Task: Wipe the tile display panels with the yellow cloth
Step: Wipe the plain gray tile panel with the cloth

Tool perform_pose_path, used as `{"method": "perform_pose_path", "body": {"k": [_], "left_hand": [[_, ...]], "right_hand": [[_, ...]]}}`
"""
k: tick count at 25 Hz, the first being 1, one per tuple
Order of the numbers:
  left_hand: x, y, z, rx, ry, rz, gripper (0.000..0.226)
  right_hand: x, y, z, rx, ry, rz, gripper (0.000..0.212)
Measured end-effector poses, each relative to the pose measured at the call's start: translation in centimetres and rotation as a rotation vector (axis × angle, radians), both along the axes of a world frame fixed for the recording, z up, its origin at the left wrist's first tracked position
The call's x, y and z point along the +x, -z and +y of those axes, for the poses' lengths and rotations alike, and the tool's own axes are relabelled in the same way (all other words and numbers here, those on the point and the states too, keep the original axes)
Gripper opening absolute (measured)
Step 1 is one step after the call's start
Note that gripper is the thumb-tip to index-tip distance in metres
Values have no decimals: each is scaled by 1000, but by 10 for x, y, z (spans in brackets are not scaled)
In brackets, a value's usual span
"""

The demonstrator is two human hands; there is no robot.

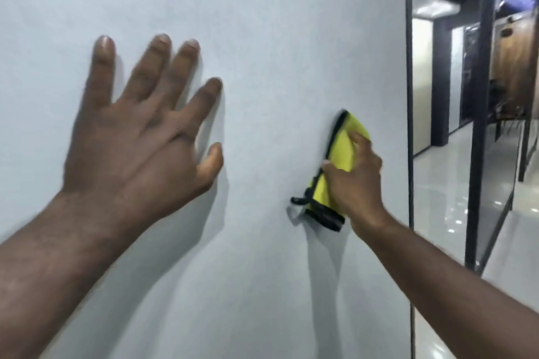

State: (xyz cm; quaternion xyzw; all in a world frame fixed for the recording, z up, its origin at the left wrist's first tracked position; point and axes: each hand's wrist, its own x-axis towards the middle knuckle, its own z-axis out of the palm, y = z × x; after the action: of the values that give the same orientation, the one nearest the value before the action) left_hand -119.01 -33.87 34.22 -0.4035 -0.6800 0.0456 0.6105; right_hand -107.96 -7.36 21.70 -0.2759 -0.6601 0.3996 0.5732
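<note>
Against pale grey tile panel (262,23), left hand (140,137) spread flat, right hand (357,181) gripping folded yellow cloth (341,151)

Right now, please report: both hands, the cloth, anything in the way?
Left hand open, fingers spread on the grey panel. Right hand grips yellow cloth against panel. Nothing blocks the wipe path; dark frame to the right.

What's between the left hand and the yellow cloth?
Only bare pale grey tile panel separates the left hand from the black-edged yellow cloth, as the head view shows.
</note>
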Motion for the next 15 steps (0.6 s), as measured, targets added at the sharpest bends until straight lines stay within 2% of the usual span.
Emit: {"method": "perform_pose_path", "body": {"k": [2, 3, 4, 6, 7, 8, 9, 11, 12, 13, 14, 15], "left_hand": [[-3, -19, -19, 31, -14, -4, 83], [-3, -20, -24, 22, -27, 4, 83], [-4, -16, -28, 6, -38, 21, 82], [-5, -5, -33, -24, -51, 56, 80], [-6, -3, -33, -28, -47, 61, 80], [-6, -3, -34, -23, -42, 62, 79], [-6, -4, -35, -8, -41, 65, 79], [-5, -3, -34, 21, -37, 77, 79], [-6, -2, -34, 33, -31, 74, 80], [-6, -1, -34, 39, -25, 67, 82], [-6, -1, -35, 37, -24, 62, 83], [-5, -1, -35, 32, -26, 57, 83]], "right_hand": [[-5, -35, -33, 401, -19, -37, 73], [-7, -55, -38, 509, -3, -44, 72], [-11, -77, -37, 498, 28, -38, 71], [-18, -123, -36, 247, 84, 2, 71], [-22, -136, -44, 209, 117, 7, 70], [-25, -142, -62, 321, 149, -9, 70], [-28, -141, -81, 548, 178, -48, 70], [-30, -126, -101, 962, 94, -153, 69], [-28, -126, -95, 1053, 57, -204, 69], [-28, -131, -81, 1043, 76, -219, 70], [-27, -140, -64, 915, 116, -194, 71], [-25, -149, -51, 681, 124, -157, 70]]}}
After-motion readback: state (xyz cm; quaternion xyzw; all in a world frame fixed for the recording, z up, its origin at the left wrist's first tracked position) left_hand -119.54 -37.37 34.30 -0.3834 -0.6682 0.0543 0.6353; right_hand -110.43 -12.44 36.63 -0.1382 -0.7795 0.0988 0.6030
